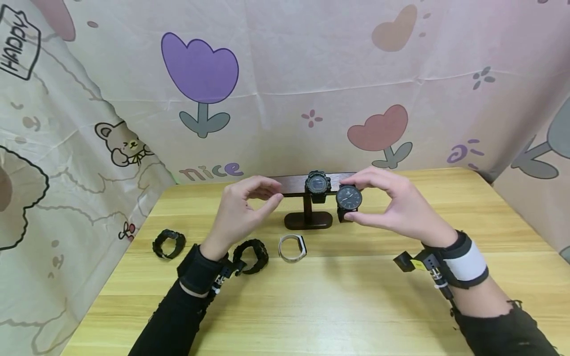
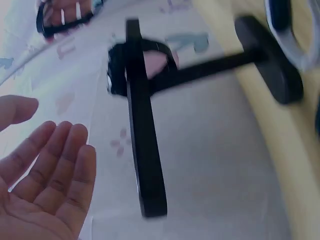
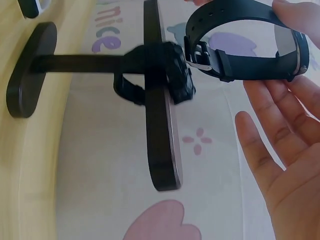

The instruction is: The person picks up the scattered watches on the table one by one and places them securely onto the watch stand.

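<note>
A dark wooden T-shaped watch stand point(image 1: 307, 220) is upright near the back of the table. Around the middle of its bar hangs a chunky black digital watch point(image 1: 318, 183). My right hand point(image 1: 394, 200) pinches a black round-dial wristwatch point(image 1: 349, 198) between thumb and fingers, close to the bar's right end. In the right wrist view that watch's strap point(image 3: 255, 69) forms a buckled loop, apart from the bar. My left hand point(image 1: 242, 207) is by the bar's left end, fingers loosely bent and holding nothing; the left wrist view shows its palm point(image 2: 40, 210) apart from the bar.
On the table point(image 1: 378, 301) in front of the stand lies a white-and-black fitness band point(image 1: 281, 248). A black watch point(image 1: 262, 257) lies beside my left wrist, and another black watch point(image 1: 158, 246) farther left. A printed cloth point(image 1: 285, 64) hangs behind the table.
</note>
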The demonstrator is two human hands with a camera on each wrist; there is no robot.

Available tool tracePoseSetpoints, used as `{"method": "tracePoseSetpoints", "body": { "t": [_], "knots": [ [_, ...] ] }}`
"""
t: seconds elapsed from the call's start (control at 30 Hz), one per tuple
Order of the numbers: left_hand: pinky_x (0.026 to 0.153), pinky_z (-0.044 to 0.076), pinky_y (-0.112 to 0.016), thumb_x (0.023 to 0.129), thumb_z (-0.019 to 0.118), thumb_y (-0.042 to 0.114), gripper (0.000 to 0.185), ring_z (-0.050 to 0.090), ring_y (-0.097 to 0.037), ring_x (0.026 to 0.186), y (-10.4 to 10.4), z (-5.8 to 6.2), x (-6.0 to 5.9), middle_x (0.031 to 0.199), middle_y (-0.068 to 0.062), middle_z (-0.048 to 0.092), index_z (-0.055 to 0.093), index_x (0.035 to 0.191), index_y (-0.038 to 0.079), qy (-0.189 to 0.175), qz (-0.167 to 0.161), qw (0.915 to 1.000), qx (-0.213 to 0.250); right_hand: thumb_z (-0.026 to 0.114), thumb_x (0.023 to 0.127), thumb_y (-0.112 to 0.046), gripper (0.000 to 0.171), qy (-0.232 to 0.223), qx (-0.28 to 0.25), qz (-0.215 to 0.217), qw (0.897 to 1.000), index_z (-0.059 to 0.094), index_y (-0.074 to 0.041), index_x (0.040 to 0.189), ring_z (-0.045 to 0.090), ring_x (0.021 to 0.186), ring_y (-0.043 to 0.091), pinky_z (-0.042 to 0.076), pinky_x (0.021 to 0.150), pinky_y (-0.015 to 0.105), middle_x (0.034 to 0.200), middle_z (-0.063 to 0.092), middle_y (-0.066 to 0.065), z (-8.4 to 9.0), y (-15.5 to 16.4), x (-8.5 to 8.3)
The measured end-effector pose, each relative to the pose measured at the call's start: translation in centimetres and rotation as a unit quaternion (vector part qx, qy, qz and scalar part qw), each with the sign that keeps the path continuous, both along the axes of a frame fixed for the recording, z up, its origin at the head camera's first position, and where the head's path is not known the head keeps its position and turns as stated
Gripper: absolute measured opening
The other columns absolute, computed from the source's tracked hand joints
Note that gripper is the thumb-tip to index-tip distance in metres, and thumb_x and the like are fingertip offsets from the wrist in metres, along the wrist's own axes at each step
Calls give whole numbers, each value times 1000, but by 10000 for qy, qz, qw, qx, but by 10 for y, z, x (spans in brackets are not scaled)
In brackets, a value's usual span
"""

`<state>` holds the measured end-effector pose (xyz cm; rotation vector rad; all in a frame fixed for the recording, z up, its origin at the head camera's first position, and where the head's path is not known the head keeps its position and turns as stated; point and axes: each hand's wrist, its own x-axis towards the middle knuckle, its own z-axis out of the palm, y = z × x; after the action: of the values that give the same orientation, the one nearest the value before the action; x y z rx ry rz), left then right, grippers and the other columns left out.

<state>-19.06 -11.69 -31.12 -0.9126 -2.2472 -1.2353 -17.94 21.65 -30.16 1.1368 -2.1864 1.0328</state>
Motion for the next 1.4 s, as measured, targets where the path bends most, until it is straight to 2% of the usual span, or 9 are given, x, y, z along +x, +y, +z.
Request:
{"method": "tracePoseSetpoints", "body": {
  "t": [0.13,0.43,0.63,0.9,1.17,1.4],
  "knots": [
    [86,64,-38,95,81,11,21,76,-21,94,-8,0,-5,106,-8,79,79,115,3,389,374,9974,-477,100,65,2,71,31,-45,-58,10000,76,-13,130,66,104,1,50,96,13,115,74,-8,1,7,-2],
    [88,60,-45,95,80,10,27,70,-29,100,-14,-7,-16,116,-13,72,76,121,2,689,883,9878,-1080,97,70,4,68,-405,-6,-557,9976,76,-19,130,65,106,1,46,111,11,119,72,-11,0,23,-5],
    [87,59,-44,96,80,9,31,69,-30,103,-15,-10,-19,120,-15,69,75,125,2,595,1150,9824,-1347,96,73,3,66,-610,-29,-858,9944,76,-20,131,66,107,0,44,111,9,120,71,-11,-2,33,-9],
    [94,59,-46,97,80,11,35,65,-33,115,-17,-13,-23,125,-16,68,73,130,2,569,1420,9757,-1568,96,75,0,64,-849,-81,-1145,9898,76,-23,132,66,106,-1,43,107,7,120,71,-12,-7,45,-15],
    [98,60,-49,93,86,21,52,67,-35,120,-20,-14,-23,134,-18,66,69,138,1,243,1526,9718,-1781,94,79,-3,62,-1118,-132,-1351,9844,75,-24,134,67,105,-2,45,103,5,118,69,-9,-13,56,-22],
    [95,59,-47,95,84,17,51,68,-34,115,-20,-15,-25,132,-18,66,68,140,-1,188,1506,9715,-1819,93,84,-7,57,-1384,-205,-1512,9785,74,-25,135,67,107,-1,46,101,4,120,70,-8,-19,63,-28]
  ]
}}
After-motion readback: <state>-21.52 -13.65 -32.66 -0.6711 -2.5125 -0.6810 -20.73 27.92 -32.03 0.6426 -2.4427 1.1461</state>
